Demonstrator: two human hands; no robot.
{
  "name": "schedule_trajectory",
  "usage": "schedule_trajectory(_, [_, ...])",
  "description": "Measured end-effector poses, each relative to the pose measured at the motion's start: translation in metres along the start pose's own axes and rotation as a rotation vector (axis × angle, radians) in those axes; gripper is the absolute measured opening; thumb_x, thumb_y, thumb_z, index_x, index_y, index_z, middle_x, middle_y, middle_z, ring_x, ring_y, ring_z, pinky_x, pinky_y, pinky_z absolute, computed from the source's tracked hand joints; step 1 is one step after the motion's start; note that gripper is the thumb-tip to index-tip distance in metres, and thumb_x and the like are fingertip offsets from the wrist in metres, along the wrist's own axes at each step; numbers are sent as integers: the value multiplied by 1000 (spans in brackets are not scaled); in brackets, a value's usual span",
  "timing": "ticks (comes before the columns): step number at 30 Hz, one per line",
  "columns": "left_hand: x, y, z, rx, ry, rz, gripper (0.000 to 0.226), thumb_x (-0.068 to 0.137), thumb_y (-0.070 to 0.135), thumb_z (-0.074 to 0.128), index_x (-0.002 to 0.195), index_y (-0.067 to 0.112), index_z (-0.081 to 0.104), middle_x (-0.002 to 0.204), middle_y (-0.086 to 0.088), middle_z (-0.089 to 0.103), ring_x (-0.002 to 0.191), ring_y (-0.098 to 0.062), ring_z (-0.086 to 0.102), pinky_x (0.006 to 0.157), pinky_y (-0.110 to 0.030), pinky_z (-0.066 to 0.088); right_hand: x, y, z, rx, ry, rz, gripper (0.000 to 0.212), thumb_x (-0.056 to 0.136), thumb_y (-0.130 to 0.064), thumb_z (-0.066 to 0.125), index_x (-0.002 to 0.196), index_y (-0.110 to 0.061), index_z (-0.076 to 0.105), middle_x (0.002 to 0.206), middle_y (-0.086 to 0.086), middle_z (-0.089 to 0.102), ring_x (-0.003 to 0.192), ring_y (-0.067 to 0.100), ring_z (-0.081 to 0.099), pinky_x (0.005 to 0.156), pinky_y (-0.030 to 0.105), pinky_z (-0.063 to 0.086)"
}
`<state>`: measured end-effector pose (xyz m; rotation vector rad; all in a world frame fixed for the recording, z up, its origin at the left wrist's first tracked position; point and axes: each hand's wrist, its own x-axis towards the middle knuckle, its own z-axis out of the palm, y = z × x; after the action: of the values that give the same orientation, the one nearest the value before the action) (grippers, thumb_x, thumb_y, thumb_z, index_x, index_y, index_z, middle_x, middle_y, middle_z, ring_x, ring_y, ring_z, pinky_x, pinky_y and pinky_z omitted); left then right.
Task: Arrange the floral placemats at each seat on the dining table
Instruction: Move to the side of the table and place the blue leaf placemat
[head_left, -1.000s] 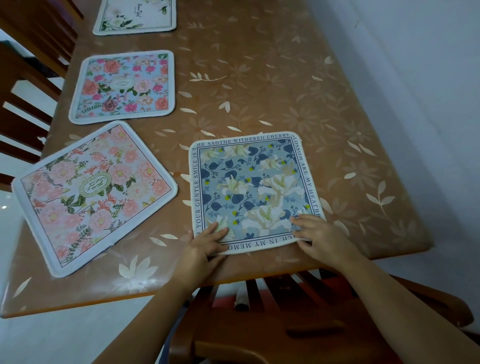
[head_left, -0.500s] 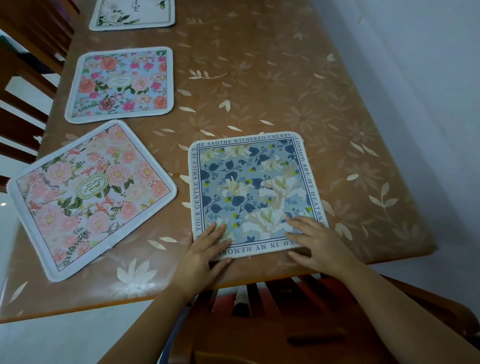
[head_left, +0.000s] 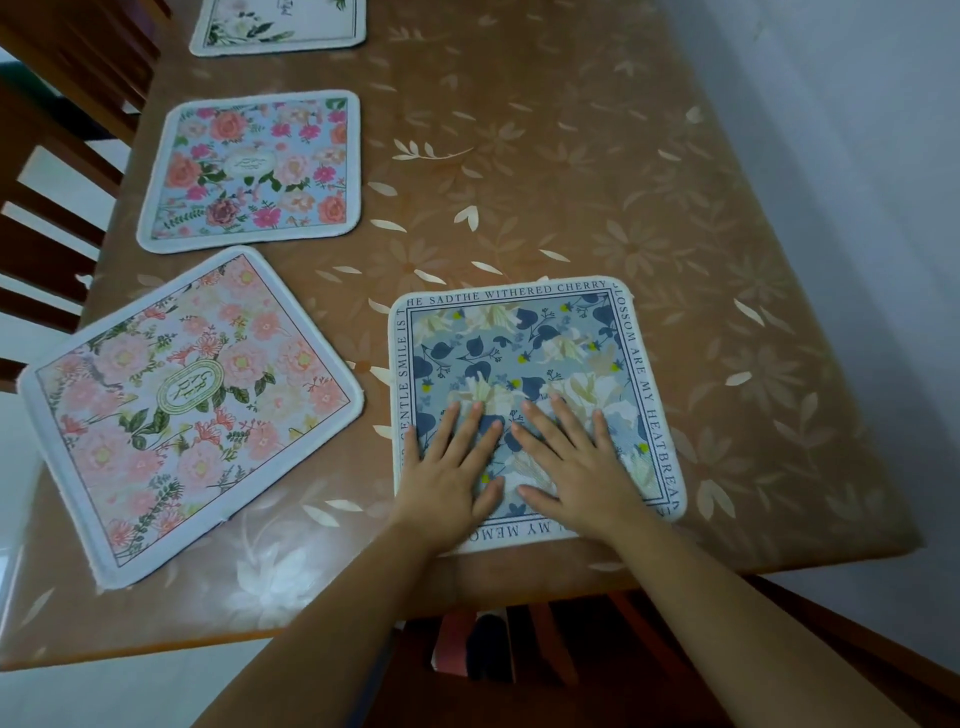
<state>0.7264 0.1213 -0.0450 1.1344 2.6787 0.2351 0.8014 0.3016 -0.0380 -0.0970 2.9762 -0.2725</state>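
Note:
A blue placemat (head_left: 524, 348) with white flowers and a text border lies at the near end of the brown dining table (head_left: 597, 171). My left hand (head_left: 452, 467) and my right hand (head_left: 571, 462) both lie flat on its near half, fingers straight and spread, side by side. To the left a pink floral placemat (head_left: 187, 410) sits turned at an angle near the table's corner. Beyond it a light-blue placemat (head_left: 254, 169) with pink and orange roses lies square, and a white floral placemat (head_left: 280, 26) shows at the top edge, partly cut off.
Dark wooden chairs (head_left: 57, 171) stand along the table's left side and another chair (head_left: 597, 670) is tucked under the near end below my arms. A pale wall (head_left: 857, 182) runs close along the table's right edge.
Both hands slid forward from the blue placemat's near edge onto its surface and now lie flat close together. The placemat stays in the same spot.

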Motion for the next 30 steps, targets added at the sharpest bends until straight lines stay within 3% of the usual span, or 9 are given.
schedule_trajectory(6, [36,-11,0,-3,27,-66,60,87,55,15,141,37,-4,152,5,-5,138,-18,-16,106,-56,-9,38,14,-4,7,8,28,67,85,-61,20,143,-28,14,153,-3,9,140,25,0,106,64,6])
schedule_trajectory(12, [74,-30,-8,-18,70,-159,59,87,55,16,142,36,4,150,10,-8,137,-12,-17,107,-55,-6,87,35,-8,-13,35,61,67,85,-63,14,143,-30,11,153,-6,4,140,21,0,106,62,4])
schedule_trajectory(16, [83,-42,-11,-47,92,-194,62,84,57,10,140,32,0,150,7,-7,137,-14,-17,109,-49,-7,98,54,-9,1,77,109,66,86,-62,15,142,-31,5,151,-8,-1,140,17,-4,108,57,2])
schedule_trajectory(19, [77,-40,-7,-51,114,-212,62,85,55,11,141,30,0,151,6,-5,138,-14,-16,110,-46,-7,89,58,-8,9,97,148,64,85,-62,14,140,-32,4,151,-6,0,140,18,-5,108,55,0])
schedule_trajectory(24, [46,-36,0,-76,132,-218,61,88,54,18,143,32,2,152,7,-2,138,-12,-15,109,-47,-6,48,52,-7,46,128,132,62,86,-56,25,141,-27,17,152,1,16,140,25,5,109,56,7])
schedule_trajectory(30, [3,-21,6,-134,110,-221,63,87,52,19,142,28,-1,152,6,-7,138,-14,-17,110,-46,-6,-7,37,3,21,99,108,61,88,-54,26,142,-27,18,152,1,17,140,25,8,108,53,5])
